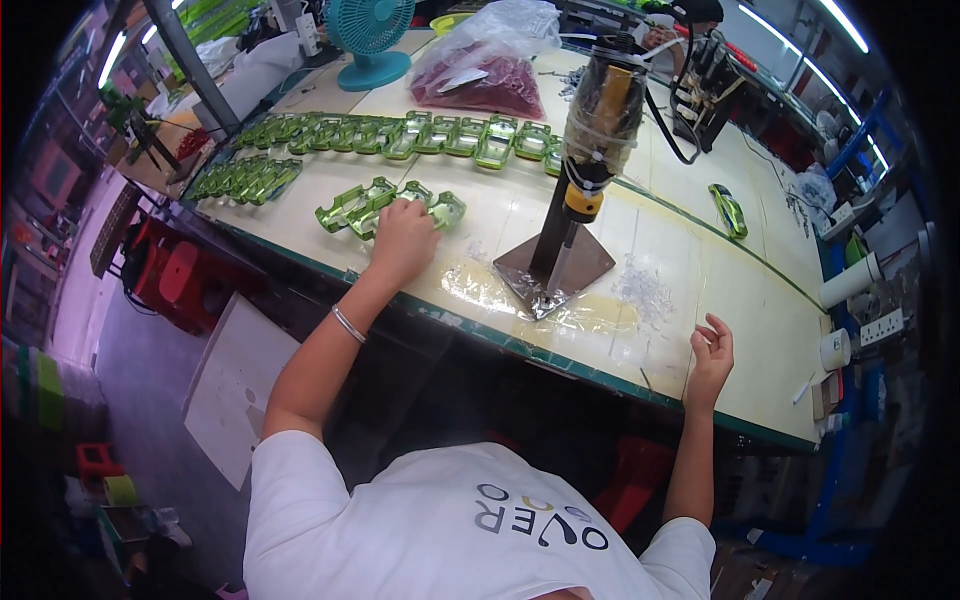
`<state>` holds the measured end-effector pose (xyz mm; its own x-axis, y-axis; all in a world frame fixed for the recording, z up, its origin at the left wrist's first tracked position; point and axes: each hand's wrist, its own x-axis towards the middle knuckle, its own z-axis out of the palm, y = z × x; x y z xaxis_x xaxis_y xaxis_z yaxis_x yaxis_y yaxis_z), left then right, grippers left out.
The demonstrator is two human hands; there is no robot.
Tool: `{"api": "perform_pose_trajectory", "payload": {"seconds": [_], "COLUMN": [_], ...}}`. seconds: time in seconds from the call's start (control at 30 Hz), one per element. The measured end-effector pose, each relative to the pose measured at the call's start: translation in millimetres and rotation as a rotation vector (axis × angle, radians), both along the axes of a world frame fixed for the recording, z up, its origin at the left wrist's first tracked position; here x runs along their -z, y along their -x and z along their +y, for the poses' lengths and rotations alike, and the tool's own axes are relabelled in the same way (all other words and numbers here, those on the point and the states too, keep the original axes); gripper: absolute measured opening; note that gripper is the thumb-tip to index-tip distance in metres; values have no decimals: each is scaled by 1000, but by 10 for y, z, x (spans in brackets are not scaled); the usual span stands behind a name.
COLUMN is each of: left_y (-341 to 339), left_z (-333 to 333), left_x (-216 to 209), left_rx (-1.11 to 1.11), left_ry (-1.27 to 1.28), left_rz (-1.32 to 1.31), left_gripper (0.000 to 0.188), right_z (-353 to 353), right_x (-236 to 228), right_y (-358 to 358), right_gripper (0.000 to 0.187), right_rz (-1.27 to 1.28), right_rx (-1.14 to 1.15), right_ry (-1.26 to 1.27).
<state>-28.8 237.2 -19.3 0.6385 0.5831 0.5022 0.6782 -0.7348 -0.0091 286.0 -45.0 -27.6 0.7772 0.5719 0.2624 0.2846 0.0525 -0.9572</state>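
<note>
My left hand reaches out over the cream workbench and rests on a small cluster of green translucent plastic shells, fingers curled onto one of them. My right hand hovers at the bench's near edge, fingers loosely apart, holding nothing. Between my hands stands a yellow and black power tool wrapped in clear film, fixed on a post with a square metal base plate. A pile of small clear plastic bits lies beside the base.
Long rows of green shells and a second batch lie farther back. A single green shell sits at the right. A bag of dark red parts, a teal fan, white cups and a power strip surround them.
</note>
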Motion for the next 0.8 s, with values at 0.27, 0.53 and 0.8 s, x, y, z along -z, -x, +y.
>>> {"api": "perform_pose_trajectory", "payload": {"seconds": [0.27,0.53,0.8], "left_y": [233,-140,-275], "left_z": [-1090,-1893,-265], "left_x": [-402,-359,21], "left_rx": [284,478,164], "left_ry": [1439,1559,277], "left_rz": [-1252,-430,-255], "left_gripper": [16,15,10], "right_z": [-208,80,-90], "right_x": [-95,25,71], "right_y": [1010,1755,1437], "right_gripper": [34,81,68], "right_rz": [17,736,1059], "right_rx": [-442,-926,-812], "right_ry": [-66,3,-61]}}
